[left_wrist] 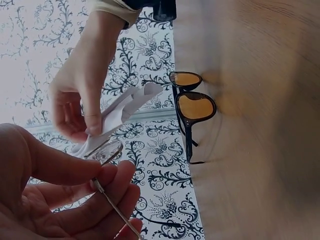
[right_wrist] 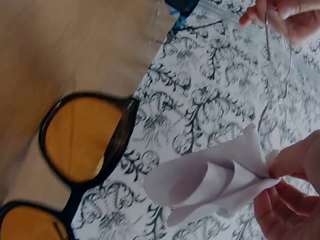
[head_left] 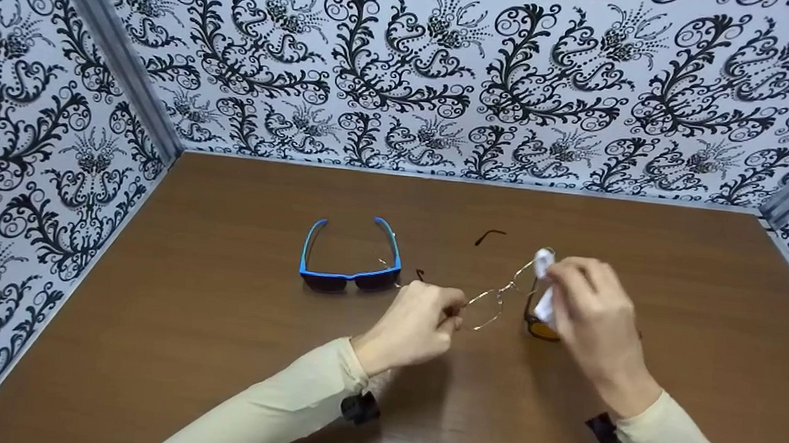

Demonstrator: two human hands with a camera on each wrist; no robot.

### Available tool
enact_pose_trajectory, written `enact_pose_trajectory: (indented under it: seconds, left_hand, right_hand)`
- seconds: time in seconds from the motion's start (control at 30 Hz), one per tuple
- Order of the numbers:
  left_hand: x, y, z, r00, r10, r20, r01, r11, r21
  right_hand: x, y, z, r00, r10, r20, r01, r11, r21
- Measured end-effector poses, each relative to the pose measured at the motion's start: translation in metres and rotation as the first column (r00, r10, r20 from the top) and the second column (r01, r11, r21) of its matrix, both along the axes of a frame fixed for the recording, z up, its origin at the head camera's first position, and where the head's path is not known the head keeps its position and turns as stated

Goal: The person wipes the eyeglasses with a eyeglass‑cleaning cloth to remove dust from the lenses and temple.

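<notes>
My left hand (head_left: pixel 418 323) grips thin wire-rimmed eyeglasses (head_left: pixel 505 287) at one end of the frame, above the table. With thumb and fingers, my right hand (head_left: pixel 596 325) pinches a white cloth (right_wrist: pixel 200 195) at the other lens. The cloth hangs in loose folds, and partly hides that lens. In the left wrist view, a thin metal temple (left_wrist: pixel 119 211) runs down from my left fingers. Below and beyond the right hand, dark-framed glasses with amber lenses (left_wrist: pixel 196 106) rest on the table; the right hand partly covers them in the head view.
Blue-framed sunglasses (head_left: pixel 350 279) with dark lenses lie left of the hands, temples pointing to the back wall. Patterned panels (head_left: pixel 407 73) with grey edging border the brown table (head_left: pixel 224 378) at the back and both sides.
</notes>
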State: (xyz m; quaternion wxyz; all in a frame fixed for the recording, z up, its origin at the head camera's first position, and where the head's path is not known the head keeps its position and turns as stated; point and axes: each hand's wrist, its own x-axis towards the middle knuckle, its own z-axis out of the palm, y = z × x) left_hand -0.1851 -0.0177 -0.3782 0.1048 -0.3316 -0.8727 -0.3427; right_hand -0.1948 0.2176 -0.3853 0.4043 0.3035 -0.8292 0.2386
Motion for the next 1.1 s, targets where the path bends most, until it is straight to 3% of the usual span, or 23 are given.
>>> enact_pose_trajectory:
  seconds: [0.1, 0.17, 0.37, 0.6, 0.77, 0.83, 0.97, 1.1]
  left_hand:
    - [0.000, 0.000, 0.000, 1.000, 0.001, -0.007, -0.001, 1.000, 0.002]
    - [0.000, 0.000, 0.000, 1.000, 0.003, -0.015, -0.003, 1.000, 0.007]
    - [0.001, -0.002, -0.001, 1.000, -0.020, 0.012, 0.020, 1.000, -0.012]
    - [0.002, -0.001, 0.000, 1.000, -0.019, 0.014, 0.019, 1.000, -0.006]
    - [0.002, -0.002, 0.001, 0.999, -0.023, 0.031, 0.023, 1.000, -0.004]
    - [0.002, -0.003, 0.001, 0.999, -0.025, 0.035, 0.025, 1.000, -0.013]
    - [0.002, -0.003, 0.001, 0.999, -0.014, 0.037, 0.015, 1.000, -0.027]
    - [0.002, -0.002, 0.000, 1.000, -0.005, 0.009, 0.006, 0.999, -0.033]
  right_hand:
    - [0.004, -0.003, -0.005, 0.995, 0.102, -0.022, -0.100, 0.992, 0.077]
    - [0.006, -0.002, -0.007, 0.992, 0.126, -0.009, -0.125, 0.988, 0.088]
    - [0.005, 0.004, -0.006, 0.997, -0.050, 0.051, 0.050, 0.999, -0.007]
    - [0.009, 0.002, -0.010, 0.999, 0.036, 0.034, -0.039, 0.993, 0.113]
    - [0.004, 0.011, -0.011, 0.991, -0.102, 0.085, 0.100, 0.995, 0.027]
    - [0.001, 0.011, -0.010, 0.989, -0.124, 0.086, 0.125, 0.992, -0.010]
    - [0.002, 0.004, -0.007, 0.994, -0.103, 0.022, 0.103, 0.995, -0.018]
    - [0.007, -0.007, -0.004, 0.999, -0.027, -0.041, 0.027, 1.000, 0.012]
